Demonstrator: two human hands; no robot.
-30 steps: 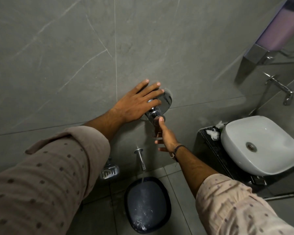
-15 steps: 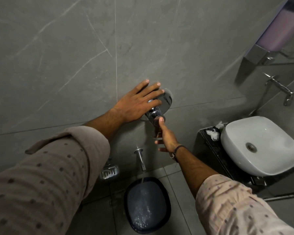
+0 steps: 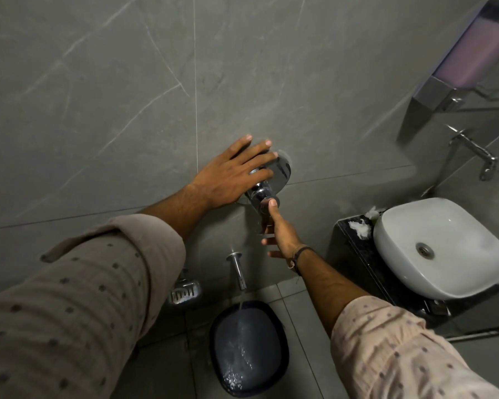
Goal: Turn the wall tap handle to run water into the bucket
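Observation:
A chrome wall tap handle on a round chrome plate sticks out of the grey tiled wall. My left hand lies flat and spread on the wall, fingers over the plate. My right hand reaches up from below, thumb on the knob's end and fingers around the lever under it. Lower down, a chrome spout pours a thin stream of water into the dark blue bucket on the floor, where water is splashing.
A white basin sits on a dark counter at the right, with its own wall tap and a soap dispenser above. A chrome soap dish hangs left of the spout. Grey floor tiles surround the bucket.

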